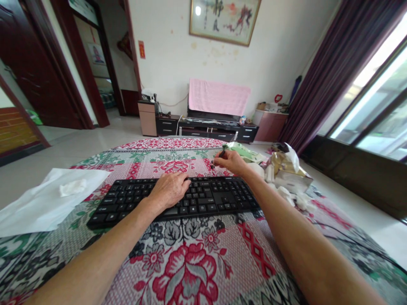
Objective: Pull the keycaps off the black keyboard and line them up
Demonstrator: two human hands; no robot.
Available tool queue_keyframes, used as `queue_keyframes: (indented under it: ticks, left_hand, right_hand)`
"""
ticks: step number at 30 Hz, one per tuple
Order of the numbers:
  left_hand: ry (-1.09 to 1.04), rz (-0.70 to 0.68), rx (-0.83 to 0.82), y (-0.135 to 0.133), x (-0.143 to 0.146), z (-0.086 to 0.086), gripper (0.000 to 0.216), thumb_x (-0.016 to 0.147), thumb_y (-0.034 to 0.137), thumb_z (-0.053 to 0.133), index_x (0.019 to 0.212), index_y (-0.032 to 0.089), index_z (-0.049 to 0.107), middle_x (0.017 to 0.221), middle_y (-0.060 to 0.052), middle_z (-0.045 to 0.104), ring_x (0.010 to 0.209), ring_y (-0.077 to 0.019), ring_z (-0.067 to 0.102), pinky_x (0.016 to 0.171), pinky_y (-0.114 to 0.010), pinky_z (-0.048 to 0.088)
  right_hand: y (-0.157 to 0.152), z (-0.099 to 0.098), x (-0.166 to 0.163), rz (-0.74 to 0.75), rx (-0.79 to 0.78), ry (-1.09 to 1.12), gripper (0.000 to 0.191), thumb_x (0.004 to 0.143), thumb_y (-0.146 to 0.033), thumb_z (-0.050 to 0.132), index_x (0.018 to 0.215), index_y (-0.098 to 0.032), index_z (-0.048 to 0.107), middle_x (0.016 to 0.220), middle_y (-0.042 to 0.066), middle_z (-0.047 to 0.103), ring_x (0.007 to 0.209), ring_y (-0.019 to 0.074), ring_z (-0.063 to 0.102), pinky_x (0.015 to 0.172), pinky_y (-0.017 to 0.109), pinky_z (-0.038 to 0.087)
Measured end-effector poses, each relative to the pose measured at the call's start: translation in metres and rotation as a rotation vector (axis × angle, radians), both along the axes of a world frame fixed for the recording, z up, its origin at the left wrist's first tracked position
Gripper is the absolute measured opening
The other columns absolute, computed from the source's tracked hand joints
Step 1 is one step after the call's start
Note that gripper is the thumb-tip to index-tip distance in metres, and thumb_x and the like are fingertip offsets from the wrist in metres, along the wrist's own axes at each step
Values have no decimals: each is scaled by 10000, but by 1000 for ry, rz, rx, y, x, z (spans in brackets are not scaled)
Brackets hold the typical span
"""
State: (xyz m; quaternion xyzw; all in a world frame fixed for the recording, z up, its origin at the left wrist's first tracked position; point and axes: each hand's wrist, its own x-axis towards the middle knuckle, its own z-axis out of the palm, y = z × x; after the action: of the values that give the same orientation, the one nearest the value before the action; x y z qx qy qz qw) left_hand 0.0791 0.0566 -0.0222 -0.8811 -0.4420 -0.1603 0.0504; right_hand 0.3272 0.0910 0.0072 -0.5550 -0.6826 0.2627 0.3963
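While the left hand [168, 188] lies flat, unclenched, on the black keyboard [199, 198] — set on a flowered tablecloth [190, 271] — the right hand [231, 161], beyond the keys, pinches a dark object [223, 152] (too small to identify) near the tissue pack [288, 176].

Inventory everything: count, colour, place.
keyboard: 1, black, centre
small item: 1, dark, right grip
sheet: 1, white, left of keyboard
wad: 1, white, on sheet
tissue pack: 1, gold, right
tissues: several, white, by tissue pack
packaging: uncounted, green, right
tablecloth: 1, multicoloured, under keyboard
cable: 1, black, right
framed picture: 1, gold-framed, wall
towel: 1, pink, below framed picture
cabinets: several, black/brown, along wall
curtain: 1, purple, right
window: 1, dark-framed, right
door: 1+, maroon, left
left grip: 1, bare, on keyboard
right grip: 1, bare, past keyboard
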Motion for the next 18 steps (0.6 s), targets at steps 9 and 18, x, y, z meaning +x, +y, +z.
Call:
queue_keyframes:
  ticks: [9, 18]
  left_hand:
    - [14, 3, -2, -1, 1, 3, 321, 909, 340, 328, 1027, 203, 593, 982, -62, 651, 921, -201, 591, 844, -342, 426]
    - [1, 14, -16, -1, 1, 1, 316, 908, 344, 339, 1036, 209, 595, 997, -61, 652, 969, -201, 579, 883, -349, 404]
  right_hand:
    - [52, -18, -3, -183, 262, -385, 104, 725, -229, 553, 764, -154, 613, 669, 12, 630, 612, 118, 535, 598, 211, 404]
    - [51, -16, -2, -150, 218, -516, 139, 718, -219, 567, 810, -155, 649, 687, 14, 642, 622, 125, 541, 595, 212, 393]
